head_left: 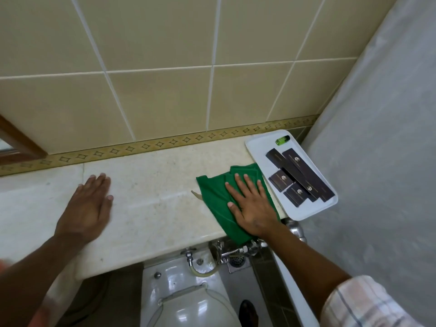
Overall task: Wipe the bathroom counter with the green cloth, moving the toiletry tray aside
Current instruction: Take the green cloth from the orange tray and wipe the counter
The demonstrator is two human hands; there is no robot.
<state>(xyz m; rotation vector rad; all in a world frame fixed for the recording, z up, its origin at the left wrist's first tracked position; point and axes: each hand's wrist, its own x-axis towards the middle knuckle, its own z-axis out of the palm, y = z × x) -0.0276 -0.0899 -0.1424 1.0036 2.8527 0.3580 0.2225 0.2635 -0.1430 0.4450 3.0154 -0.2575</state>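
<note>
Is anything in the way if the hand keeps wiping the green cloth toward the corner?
Yes. The white tray with dark boxes sits at the counter's right end, right beside the green cloth under the right hand.

No words or numbers are legible. The dark boxes [300, 177] on the white toiletry tray [260, 147] each carry a small pale emblem with a line of print beside it, too small to read. A green packet [282, 140] at the tray's far end bears unreadable markings.
</note>
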